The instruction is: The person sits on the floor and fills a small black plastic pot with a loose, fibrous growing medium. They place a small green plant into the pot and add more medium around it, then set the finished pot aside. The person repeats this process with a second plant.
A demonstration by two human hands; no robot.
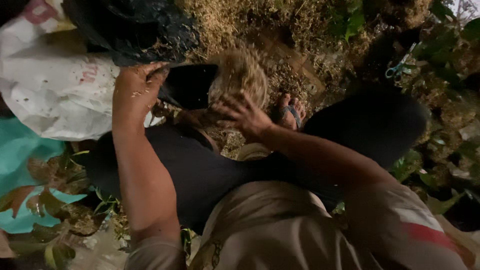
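Husk (240,75), loose, dry and light, spills between our hands above our lap: left hand (137,85) grips the black pot (190,85) rim, its firmest hold, right hand (245,115) open, fingers spread wide.

Your count, by kind:

- Hands: two, your left hand (137,85) and right hand (245,116).
- Black pot (187,85): one, at your left hand.
- Husk clump (240,75): one, blurred, above your right hand.
- White sack (55,95): one.
- Black bag (135,30): one.
- Teal sheet (17,150): one.
- Scissors (400,67): one pair, blue-handled.
- Sandalled foot (290,111): one in view.
- Leafy plants: several; you cannot count them in this light.
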